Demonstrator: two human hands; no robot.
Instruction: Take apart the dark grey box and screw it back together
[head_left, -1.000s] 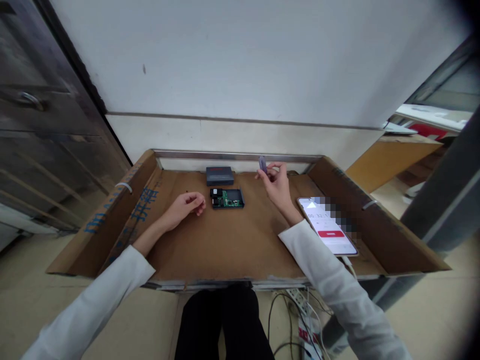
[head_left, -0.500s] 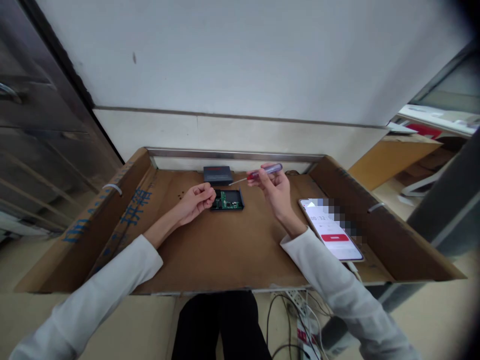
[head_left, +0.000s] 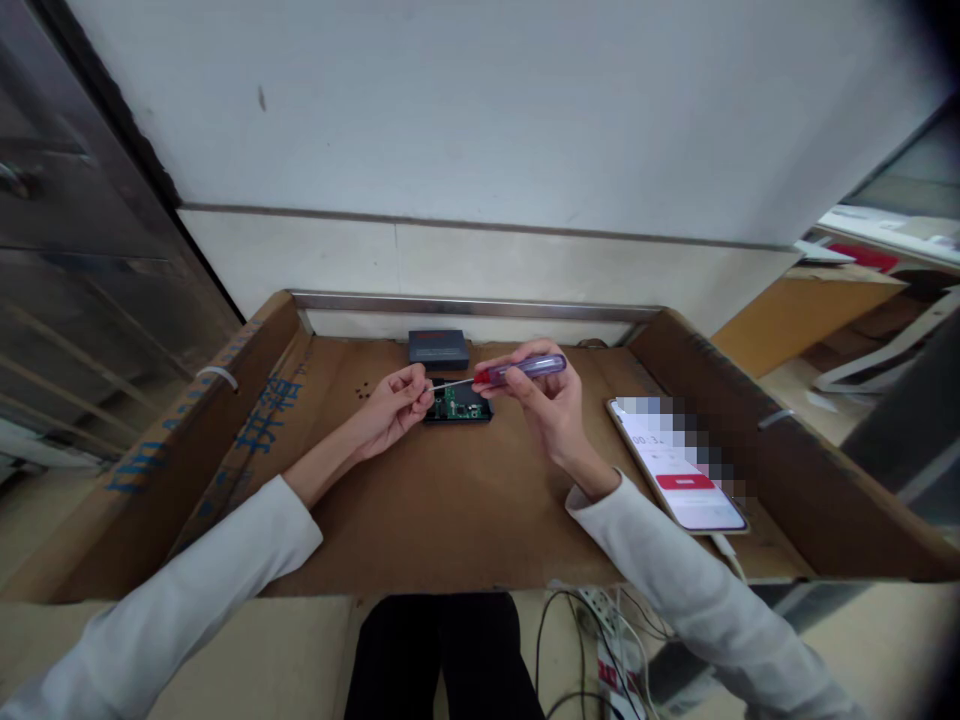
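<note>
My right hand (head_left: 551, 405) is closed around the clear purple handle of a screwdriver (head_left: 527, 370) with a red collar. Its thin metal shaft points left, and the tip reaches the fingertips of my left hand (head_left: 394, 408). Those fingers are pinched together; whatever they hold is too small or hidden to make out. Just behind and below the shaft lies an open black case with a green circuit board (head_left: 463, 404), its left end partly covered by my left fingers. A dark grey cover (head_left: 439, 349) with red marking rests farther back.
Several tiny dark pieces (head_left: 364, 390) lie on the cardboard left of the case. A lit phone (head_left: 679, 470) with a cable sits at the right. Cardboard walls (head_left: 247, 425) border the work surface, and a white wall (head_left: 480, 120) rises behind it.
My right hand has brought the screwdriver left and slightly down, so its tip now meets my left fingertips. My left hand stays pinched in nearly the same place. The view has shifted slightly.
</note>
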